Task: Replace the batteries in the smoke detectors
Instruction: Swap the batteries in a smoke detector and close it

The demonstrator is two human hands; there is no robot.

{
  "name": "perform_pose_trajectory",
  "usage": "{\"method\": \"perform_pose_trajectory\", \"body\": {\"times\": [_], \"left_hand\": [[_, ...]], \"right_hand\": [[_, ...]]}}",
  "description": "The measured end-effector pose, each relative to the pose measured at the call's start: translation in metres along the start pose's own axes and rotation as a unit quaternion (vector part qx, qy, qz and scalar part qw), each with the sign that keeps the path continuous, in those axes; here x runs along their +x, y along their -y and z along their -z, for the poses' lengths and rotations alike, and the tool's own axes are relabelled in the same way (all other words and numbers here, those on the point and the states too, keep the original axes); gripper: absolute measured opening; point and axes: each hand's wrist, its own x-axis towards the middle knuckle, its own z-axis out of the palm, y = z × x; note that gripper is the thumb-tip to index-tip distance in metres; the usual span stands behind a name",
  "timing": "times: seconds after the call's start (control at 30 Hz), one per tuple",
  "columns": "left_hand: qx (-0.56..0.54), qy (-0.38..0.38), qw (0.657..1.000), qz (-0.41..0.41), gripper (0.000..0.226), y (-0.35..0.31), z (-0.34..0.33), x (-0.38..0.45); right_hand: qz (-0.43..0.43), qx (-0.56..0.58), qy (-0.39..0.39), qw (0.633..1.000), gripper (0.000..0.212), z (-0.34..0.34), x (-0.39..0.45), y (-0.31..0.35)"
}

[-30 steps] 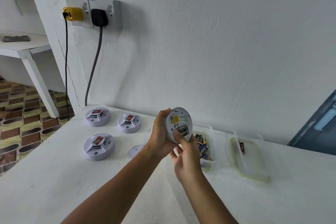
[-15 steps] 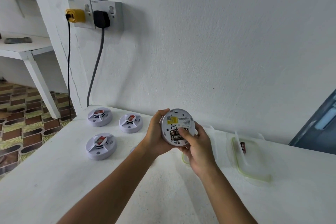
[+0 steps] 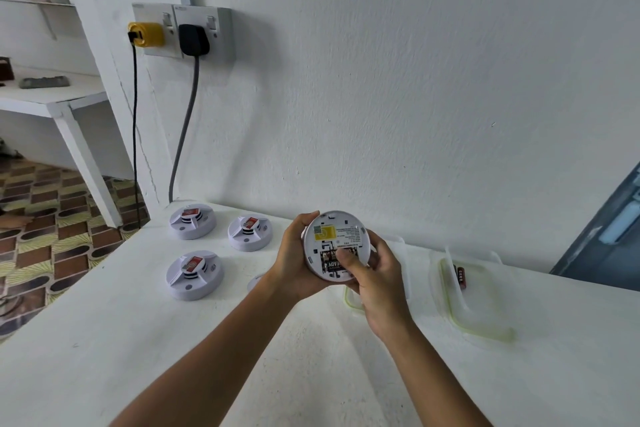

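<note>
Left hand (image 3: 294, 260) grips smoke detector (image 3: 337, 246) rim, back up; right hand (image 3: 375, 274) cradles it, thumb pressing battery (image 3: 330, 262) lying crosswise in bay.

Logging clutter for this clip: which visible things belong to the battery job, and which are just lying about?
Job:
held detector, gripped by left hand
battery under right hand thumb
three detectors on table
container with a red battery

Lying about:
yellow plug, black plug
side shelf
</note>
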Motion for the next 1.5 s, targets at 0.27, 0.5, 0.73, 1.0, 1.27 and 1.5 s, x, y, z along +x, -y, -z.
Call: {"method": "perform_pose_trajectory", "body": {"times": [0.27, 0.5, 0.73, 1.0, 1.27, 1.5], "left_hand": [[-0.002, -0.019, 0.999, -0.032, 0.054, 0.011, -0.023, -0.005], [-0.011, -0.068, 0.996, -0.054, 0.053, 0.029, -0.043, -0.013], [-0.023, -0.124, 0.988, -0.09, 0.053, 0.023, -0.022, -0.037], [-0.085, -0.175, 0.969, -0.152, 0.04, -0.011, 0.079, -0.091], [-0.021, -0.12, 0.99, -0.076, 0.074, -0.005, 0.16, -0.136], [-0.051, -0.067, 0.994, -0.064, 0.07, -0.008, 0.179, -0.134]], "right_hand": [[-0.046, 0.078, 0.11, 0.99, 0.047, 0.029, -0.003, 0.011], [-0.072, 0.096, 0.157, 0.98, 0.047, 0.051, -0.003, 0.016], [-0.08, 0.061, 0.142, 0.985, 0.047, 0.024, -0.013, -0.001], [0.037, -0.292, 0.078, 0.953, 0.028, -0.045, 0.006, -0.05], [0.076, -0.68, 0.117, 0.72, 0.043, -0.087, 0.014, -0.112], [0.023, -0.608, 0.078, 0.79, 0.051, -0.095, 0.014, -0.105]]}}
